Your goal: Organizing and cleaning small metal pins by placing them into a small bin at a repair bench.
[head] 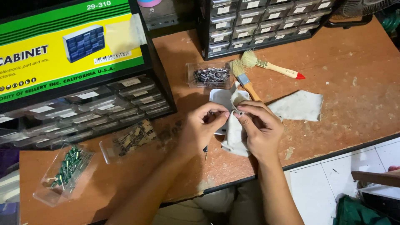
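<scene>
My left hand (203, 127) and my right hand (259, 127) meet over the wooden bench (354, 83), fingertips pinched together on a white cloth (234, 133) that hangs between them. A small dark part seems nipped at the fingertips; I cannot tell what it is. Behind the hands lies a small white tray (221, 96), partly covered by the cloth. A thin dark tool (205, 151) pokes out under my left hand.
A clear drawer of dark components (208, 75), two brushes (246, 81) (277, 68), a grey rag (300, 106). Parts cabinets stand at the left (104, 108) and back (258, 21). Clear drawers of green parts (66, 171) and tan parts (133, 139) lie front left.
</scene>
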